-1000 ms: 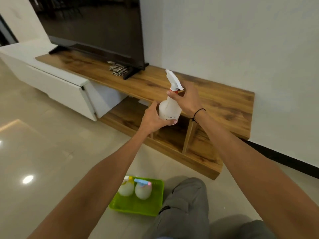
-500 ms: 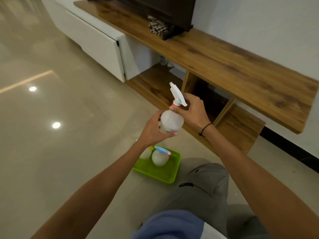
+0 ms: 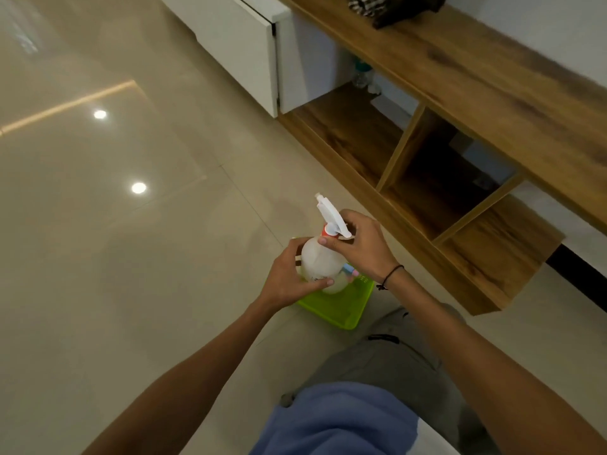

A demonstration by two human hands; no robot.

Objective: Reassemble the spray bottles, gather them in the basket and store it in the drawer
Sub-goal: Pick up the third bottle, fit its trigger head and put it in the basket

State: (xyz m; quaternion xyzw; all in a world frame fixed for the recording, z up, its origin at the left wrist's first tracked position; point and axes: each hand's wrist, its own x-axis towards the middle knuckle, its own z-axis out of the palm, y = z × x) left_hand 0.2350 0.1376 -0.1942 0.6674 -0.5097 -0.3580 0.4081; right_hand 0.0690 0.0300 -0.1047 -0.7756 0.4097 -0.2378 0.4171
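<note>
I hold a white spray bottle (image 3: pixel 317 261) with a white trigger head and an orange collar, upright above the green basket (image 3: pixel 341 310) on the floor. My left hand (image 3: pixel 289 280) wraps the bottle's round body from the left. My right hand (image 3: pixel 359 246) grips the neck just under the trigger head. Behind the held bottle, another bottle with a blue and pink head (image 3: pixel 349 269) lies in the basket, mostly hidden. The white drawer (image 3: pixel 236 44) of the TV stand sits at the top.
The wooden TV stand (image 3: pixel 492 93) runs along the right, with open shelf compartments (image 3: pixel 437 178) below its top. Glossy beige floor tiles (image 3: pixel 131 257) spread to the left. My bent knee in grey trousers (image 3: pixel 387 356) is just right of the basket.
My view has tilted down and both hands have lowered the spray bottle from in front of the stand to just above the green basket. The grip is unchanged.
</note>
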